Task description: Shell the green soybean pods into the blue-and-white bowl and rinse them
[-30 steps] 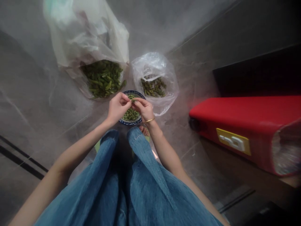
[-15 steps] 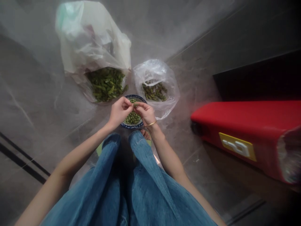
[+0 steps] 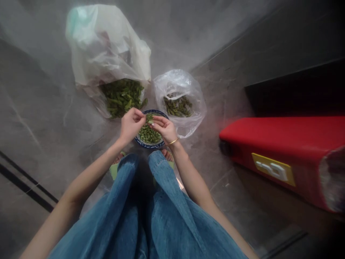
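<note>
Above a blue-and-white bowl (image 3: 138,140) of shelled green beans (image 3: 149,135), both my hands are closed on one green bean pod (image 3: 149,118). My left hand (image 3: 131,126) pinches its left end between thumb and fingertips. From the other side, my right hand (image 3: 165,130), with a thin gold bracelet at the wrist, grips the pod with thumb and fingers. The pod's outline is blurred, so I cannot tell whether it is split. Whole green pods (image 3: 125,97) fill the mouth of a large white plastic bag (image 3: 107,54) just beyond the bowl.
A smaller clear plastic bag (image 3: 192,90) with darker, brownish-green pods or husks (image 3: 178,105) stands at the bowl's far right. To the right is a long red object (image 3: 280,138) with a yellow label. My jeans-clad knees (image 3: 159,163) are close to the bowl, on a grey tiled floor (image 3: 215,97).
My left hand has moved slightly left and up, widening the gap between my hands. More of the pod and of the beans in the bowl now shows.
</note>
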The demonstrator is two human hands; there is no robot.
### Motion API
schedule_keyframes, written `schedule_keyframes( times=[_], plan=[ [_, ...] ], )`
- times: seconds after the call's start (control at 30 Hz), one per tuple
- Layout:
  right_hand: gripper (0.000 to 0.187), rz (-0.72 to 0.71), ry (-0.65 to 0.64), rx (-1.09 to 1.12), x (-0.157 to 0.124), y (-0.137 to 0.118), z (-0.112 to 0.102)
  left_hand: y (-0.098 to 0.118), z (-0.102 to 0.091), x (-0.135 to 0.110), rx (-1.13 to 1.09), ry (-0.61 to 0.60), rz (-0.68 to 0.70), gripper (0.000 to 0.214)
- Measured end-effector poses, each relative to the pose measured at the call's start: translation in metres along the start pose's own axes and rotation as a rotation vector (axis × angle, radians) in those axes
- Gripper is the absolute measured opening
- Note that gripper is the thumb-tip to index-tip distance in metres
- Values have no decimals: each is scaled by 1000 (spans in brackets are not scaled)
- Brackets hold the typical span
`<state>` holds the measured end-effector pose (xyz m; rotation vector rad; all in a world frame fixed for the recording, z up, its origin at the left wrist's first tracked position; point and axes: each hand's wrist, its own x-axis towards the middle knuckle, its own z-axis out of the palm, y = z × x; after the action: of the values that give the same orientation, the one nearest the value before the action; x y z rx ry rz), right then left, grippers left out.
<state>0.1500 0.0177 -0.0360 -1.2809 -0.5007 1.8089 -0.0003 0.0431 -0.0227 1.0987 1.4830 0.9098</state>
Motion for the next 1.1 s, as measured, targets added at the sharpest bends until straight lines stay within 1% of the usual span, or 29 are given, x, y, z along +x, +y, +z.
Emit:
schedule_keyframes(
  times=[0.07, 0.13, 0.2, 0.27, 0.33, 0.4, 0.47, 0.5, 0.57, 0.63, 0.67, 0.7, 0.77, 0.83, 0.9, 1.0, 1.1],
  plan=[
    [46, 3, -8, -1, 1, 2, 1, 1, -3, 5, -18, 18, 11, 12],
    [44, 29, -25, -30, 1, 4, 1, 4, -10, 11, 1, 70, 65, 14],
    [40, 40, -43, -83, 0, 6, 0, 8, -22, 21, 100, 154, 186, 13],
    [35, 23, -59, -154, -3, 7, -1, 12, -37, 37, 299, 207, 358, 12],
    [32, -17, -79, -233, -6, 8, -2, 13, -51, 54, 570, 184, 550, 15],
    [27, -90, -74, -323, -6, 7, -6, 10, -60, 70, 644, 135, 601, 19],
    [24, -179, 2, -421, -2, 2, -16, 5, -63, 79, 719, 89, 637, 24],
    [25, -225, 75, -475, 3, -3, -23, 2, -63, 81, 761, 83, 656, 25],
    [28, -308, 267, -611, 15, -14, -44, -2, -61, 78, 820, 94, 678, 26],
    [28, -379, 470, -816, 30, -28, -68, -4, -57, 70, 816, 94, 677, 23],
    [26, -387, 537, -949, 38, -34, -80, -4, -55, 65, 799, 84, 674, 22],
    [24, -357, 570, -1082, 45, -38, -89, -4, -52, 61, 778, 70, 673, 21],
    [20, -243, 591, -1291, 57, -44, -102, -2, -45, 52, 763, 55, 703, 20],
    [19, -139, 623, -1402, 64, -44, -106, 1, -38, 46, 803, 62, 780, 22],
    [20, -93, 679, -1442, 69, -41, -105, 3, -30, 40, 853, 75, 864, 22],
    [17, -87, 713, -1450, 72, -38, -102, 6, -22, 33, 870, 66, 923, 21],
    [10, -176, 686, -1418, 72, -39, -103, 8, -17, 27, 823, 23, 907, 22]
  ],
)
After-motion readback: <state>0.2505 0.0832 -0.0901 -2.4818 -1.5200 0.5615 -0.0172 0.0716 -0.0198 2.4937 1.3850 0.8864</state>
